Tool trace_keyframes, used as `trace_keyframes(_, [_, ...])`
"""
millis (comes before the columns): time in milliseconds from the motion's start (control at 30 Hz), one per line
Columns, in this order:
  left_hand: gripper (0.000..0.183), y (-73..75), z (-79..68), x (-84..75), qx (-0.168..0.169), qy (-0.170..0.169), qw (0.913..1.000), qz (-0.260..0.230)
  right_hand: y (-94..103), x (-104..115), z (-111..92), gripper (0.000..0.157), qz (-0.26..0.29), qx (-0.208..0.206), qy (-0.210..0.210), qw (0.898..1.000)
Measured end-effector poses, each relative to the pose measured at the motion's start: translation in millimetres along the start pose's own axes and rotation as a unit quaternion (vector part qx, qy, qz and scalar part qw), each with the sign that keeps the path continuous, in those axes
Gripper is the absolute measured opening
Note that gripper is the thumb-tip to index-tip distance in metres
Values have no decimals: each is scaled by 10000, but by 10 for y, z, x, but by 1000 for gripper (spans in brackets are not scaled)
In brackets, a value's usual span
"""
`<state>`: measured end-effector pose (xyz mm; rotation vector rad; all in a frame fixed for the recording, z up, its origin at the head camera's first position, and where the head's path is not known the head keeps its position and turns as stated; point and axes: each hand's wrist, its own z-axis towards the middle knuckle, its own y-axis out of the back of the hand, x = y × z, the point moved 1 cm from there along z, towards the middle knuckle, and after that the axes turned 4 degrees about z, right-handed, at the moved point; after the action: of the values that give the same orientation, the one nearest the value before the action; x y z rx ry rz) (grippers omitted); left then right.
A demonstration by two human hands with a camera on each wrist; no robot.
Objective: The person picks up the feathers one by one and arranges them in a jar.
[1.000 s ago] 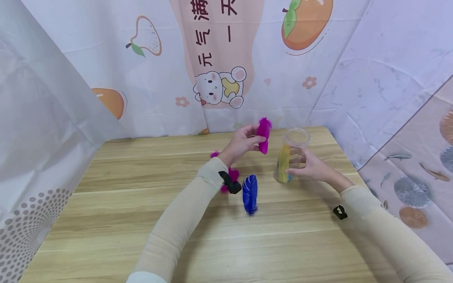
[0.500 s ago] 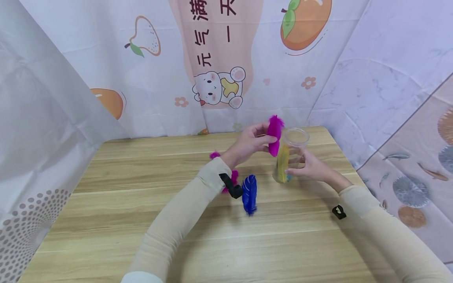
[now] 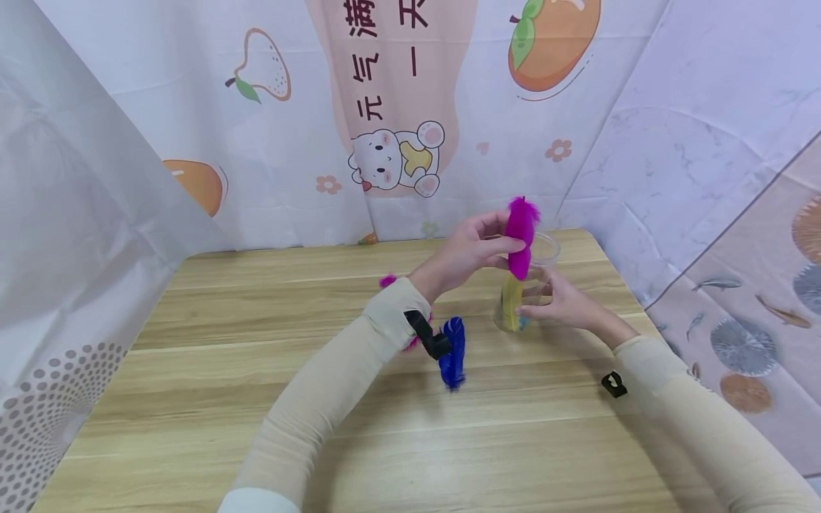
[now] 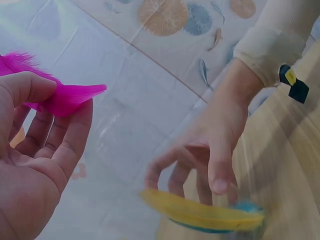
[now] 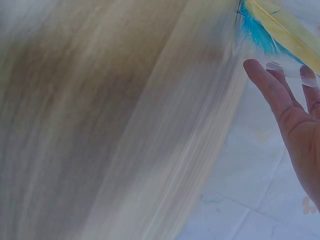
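Observation:
In the head view my left hand (image 3: 468, 253) pinches a magenta feather (image 3: 521, 235) upright between thumb and fingers. That feather stands at the mouth of a clear, see-through jar (image 3: 547, 249), overlapping part of its rim; whether it touches the rim I cannot tell. My right hand (image 3: 561, 301) holds the jar from the right, fingers and thumb curled round its side. Inside lean a yellow feather (image 3: 512, 305) and a teal feather (image 5: 259, 34), the latter clearest in the right wrist view. The left wrist view shows the magenta feather (image 4: 67, 97) gripped near its tip end.
A dark blue feather (image 3: 452, 367) lies on the wooden table (image 3: 256, 399), partly behind the black strap (image 3: 426, 333) at my left wrist. More magenta plumage (image 3: 388, 281) lies under the left forearm, mostly hidden. A printed curtain (image 3: 269, 157) hangs behind the table.
My left hand has carried the magenta feather to the right and slightly up, from beside the jar to its mouth. The right hand and the jar have stayed in place.

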<state>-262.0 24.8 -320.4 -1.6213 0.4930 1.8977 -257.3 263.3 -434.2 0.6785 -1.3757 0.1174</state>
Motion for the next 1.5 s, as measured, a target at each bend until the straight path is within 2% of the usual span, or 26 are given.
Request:
trace_keyframes(167, [19, -92, 46, -63, 241, -138, 9996, 69, 6, -15, 7, 89, -33, 42, 166, 9998])
trace_keyframes(333, [17, -151, 95, -128, 241, -206, 9993, 173, 6, -21, 14, 93, -83, 66, 325, 9994])
trace_keyframes(667, [16, -178, 158, -172, 98, -375, 9966, 726, 2, -9, 11, 89, -58, 16, 190, 9998])
trace_keyframes(800, [16, -172, 166, -165, 88, -491, 9958, 763, -4, -1, 13, 91, -89, 14, 201, 9998])
trace_keyframes(1033, [17, -147, 185, -170, -202, -380, 9966, 707, -3, -9, 26, 95, -132, 32, 285, 9995])
trace_keyframes(1367, [10, -111, 209, -131, -472, -505, 9920, 1052, -6, 0, 25, 94, -157, 54, 272, 9995])
trace_keyframes(1500, [10, -109, 212, -103, -469, -607, 9901, 1172, -7, -15, 19, 94, -176, 44, 229, 9996])
